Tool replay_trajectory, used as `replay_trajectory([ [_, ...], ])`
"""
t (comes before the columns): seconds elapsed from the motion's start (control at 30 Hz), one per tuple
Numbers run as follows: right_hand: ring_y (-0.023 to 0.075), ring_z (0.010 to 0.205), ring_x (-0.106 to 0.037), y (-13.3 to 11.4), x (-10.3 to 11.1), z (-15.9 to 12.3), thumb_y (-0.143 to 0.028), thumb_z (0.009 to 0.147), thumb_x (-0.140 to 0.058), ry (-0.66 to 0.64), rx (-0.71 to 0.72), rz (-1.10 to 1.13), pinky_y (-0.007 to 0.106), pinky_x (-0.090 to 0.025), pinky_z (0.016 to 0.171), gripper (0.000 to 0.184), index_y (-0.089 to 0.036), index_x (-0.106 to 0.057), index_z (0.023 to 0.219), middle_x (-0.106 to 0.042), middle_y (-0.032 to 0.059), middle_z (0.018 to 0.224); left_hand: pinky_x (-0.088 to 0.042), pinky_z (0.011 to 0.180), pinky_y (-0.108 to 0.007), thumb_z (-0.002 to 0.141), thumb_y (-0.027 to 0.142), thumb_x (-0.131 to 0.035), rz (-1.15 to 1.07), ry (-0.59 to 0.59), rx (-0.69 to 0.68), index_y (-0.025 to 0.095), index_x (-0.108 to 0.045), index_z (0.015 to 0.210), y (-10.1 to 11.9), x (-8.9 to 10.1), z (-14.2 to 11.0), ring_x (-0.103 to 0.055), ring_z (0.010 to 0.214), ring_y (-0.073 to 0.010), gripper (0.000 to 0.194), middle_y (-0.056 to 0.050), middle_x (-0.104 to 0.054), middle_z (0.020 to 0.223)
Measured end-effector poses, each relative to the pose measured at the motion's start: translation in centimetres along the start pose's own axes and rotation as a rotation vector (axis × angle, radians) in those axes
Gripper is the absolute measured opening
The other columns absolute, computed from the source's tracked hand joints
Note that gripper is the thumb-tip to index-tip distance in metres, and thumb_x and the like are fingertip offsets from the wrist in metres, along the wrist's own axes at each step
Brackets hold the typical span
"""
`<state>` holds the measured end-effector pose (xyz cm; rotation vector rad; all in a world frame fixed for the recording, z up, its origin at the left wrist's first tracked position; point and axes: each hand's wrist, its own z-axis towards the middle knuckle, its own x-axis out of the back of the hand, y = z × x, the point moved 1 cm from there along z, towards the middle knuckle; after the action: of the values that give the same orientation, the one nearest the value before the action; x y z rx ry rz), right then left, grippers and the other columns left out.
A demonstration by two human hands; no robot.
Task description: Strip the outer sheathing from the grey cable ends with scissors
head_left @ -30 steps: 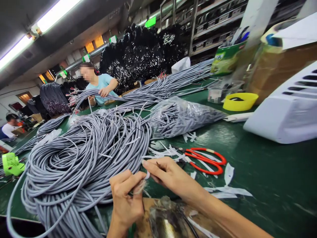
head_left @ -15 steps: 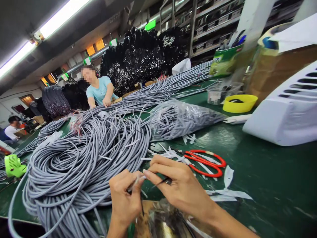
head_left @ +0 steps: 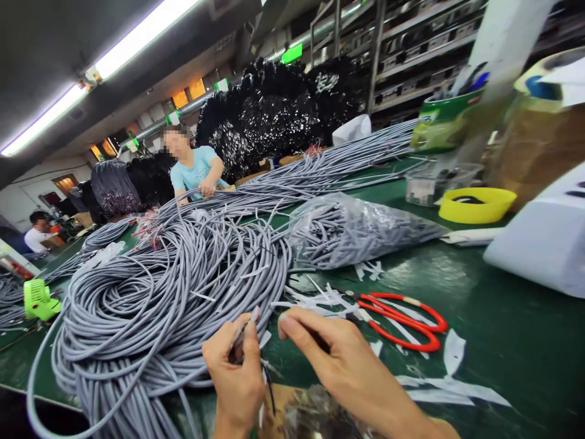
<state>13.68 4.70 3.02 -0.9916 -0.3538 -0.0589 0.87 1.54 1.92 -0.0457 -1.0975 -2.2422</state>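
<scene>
In the lower middle, my left hand (head_left: 235, 372) is closed, its thumb and forefinger pinching a thin cable with a pale end (head_left: 253, 317). A dark, thin lead hangs below that fist. To its right, my right hand (head_left: 342, 353) has its fingertips pressed together, apart from the left hand; anything inside the pinch is hidden. Just beyond the right hand lie red-handled scissors (head_left: 404, 323) among cut white strips (head_left: 454, 352). Left of my hands is a large heap of coiled grey cable (head_left: 150, 292).
A clear bag of short grey cable pieces (head_left: 361, 228) lies beyond the scissors. A yellow tape ring (head_left: 478, 205), a green pen tin (head_left: 443, 122) and a white plastic housing (head_left: 543, 238) stand right. Across the table, a person in light blue (head_left: 198, 171) handles cables.
My hands have drawn apart, the right one moving away from the left one's pinch. The person opposite has lowered the cable bundle onto the heap. The view has shifted slightly.
</scene>
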Motion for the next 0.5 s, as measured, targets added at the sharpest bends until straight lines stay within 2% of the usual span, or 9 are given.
replay_trajectory([
  [0.1, 0.0081, 0.038, -0.035, -0.24, -0.59, -0.62, -0.028, 0.088, -0.034, -0.035, 0.089, -0.058, 0.021, -0.028, 0.039, 0.035, -0.020, -0.039, 0.054, -0.037, -0.0058, 0.044, -0.054, 0.061, -0.024, 0.082, 0.018, -0.052, -0.014, 0.000, -0.012, 0.014, -0.071, 0.084, -0.01, -0.08, -0.06, -0.067, 0.068, -0.0183, 0.019, -0.006, -0.070, 0.070],
  [0.23, 0.0071, 0.036, -0.031, -0.40, -0.80, -0.87, -0.025, 0.088, -0.035, -0.029, 0.118, -0.077, 0.021, -0.025, 0.037, 0.034, -0.020, -0.038, 0.054, -0.033, -0.0070, 0.043, -0.053, 0.061, -0.023, 0.080, 0.015, -0.053, 0.025, 0.001, -0.063, 0.015, -0.070, 0.084, -0.01, 0.03, -0.08, -0.065, 0.062, -0.0163, 0.018, -0.005, -0.070, 0.067],
  [0.43, 0.0075, 0.038, -0.031, -0.33, -0.76, -0.79, -0.029, 0.087, -0.034, 0.055, 0.039, -0.047, 0.020, -0.026, 0.037, 0.036, -0.020, -0.037, 0.052, -0.033, -0.0060, 0.044, -0.043, 0.044, -0.020, 0.078, 0.010, -0.054, 0.198, -0.027, -0.241, 0.012, -0.069, 0.084, 0.20, 0.01, -0.05, -0.054, 0.043, -0.0103, 0.016, -0.002, -0.065, 0.057],
  [0.5, 0.0080, 0.039, -0.033, -0.22, -0.98, -0.73, -0.032, 0.086, -0.034, 0.059, -0.018, -0.011, 0.020, -0.028, 0.038, 0.037, -0.020, -0.039, 0.052, -0.035, -0.0052, 0.044, -0.041, 0.044, -0.020, 0.078, 0.009, -0.054, 0.224, -0.050, -0.286, 0.011, -0.068, 0.085, 0.21, -0.05, 0.00, -0.051, 0.042, -0.0098, 0.016, -0.002, -0.064, 0.056],
])
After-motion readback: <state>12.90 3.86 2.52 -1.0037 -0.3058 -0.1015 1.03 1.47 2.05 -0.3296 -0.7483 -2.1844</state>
